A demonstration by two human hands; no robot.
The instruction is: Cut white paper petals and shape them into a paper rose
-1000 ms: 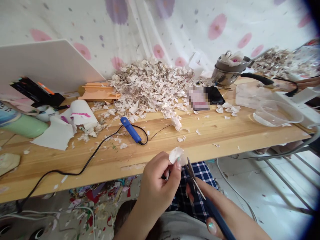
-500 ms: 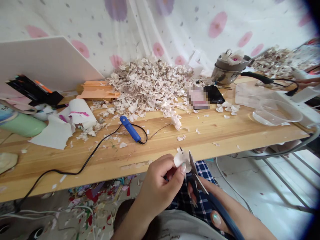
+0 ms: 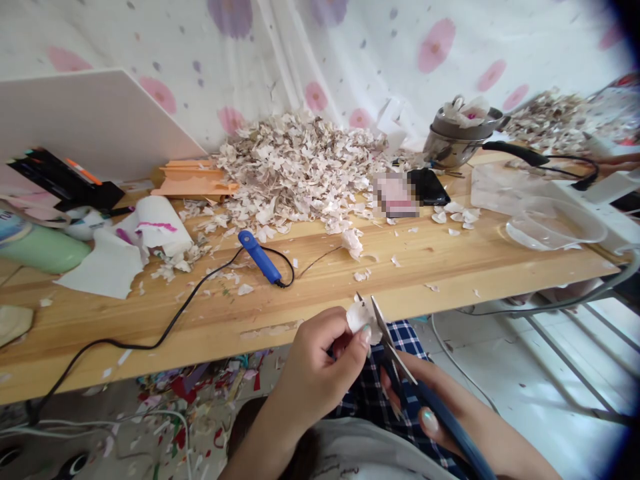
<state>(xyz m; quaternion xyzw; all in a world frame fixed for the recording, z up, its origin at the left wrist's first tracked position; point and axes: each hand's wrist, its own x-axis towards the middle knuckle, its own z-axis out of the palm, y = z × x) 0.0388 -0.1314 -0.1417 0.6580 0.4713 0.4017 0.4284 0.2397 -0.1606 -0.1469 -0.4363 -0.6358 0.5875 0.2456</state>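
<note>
Between its thumb and fingers, my left hand (image 3: pixel 330 360) pinches a small white petal piece (image 3: pixel 358 316) just off the table's front edge. My right hand (image 3: pixel 430 400) is wrapped round the dark blue handles of the scissors (image 3: pixel 395 347). Their blades are parted and point up and to the left, with the petal piece at the blades. On the table beyond lies a pale flower on a thin brown stem (image 3: pixel 353 244). Left of the stem is a blue handheld tool (image 3: pixel 260 259) with a black cord.
A big heap of whitish petals (image 3: pixel 300 170) stands at the back of the wooden table (image 3: pixel 200 333). Steel pots (image 3: pixel 455 137), a black phone-like item (image 3: pixel 428 187) and clear plastic trays (image 3: pixel 555 223) are to the right. Pens (image 3: pixel 65 173), a paper roll (image 3: pixel 163 225) and a green bottle (image 3: pixel 45 247) are left.
The scissor blades have shifted slightly left and up at the petal piece, and appear a little wider apart. My right hand has moved slightly with them. My left hand keeps its pinch.
</note>
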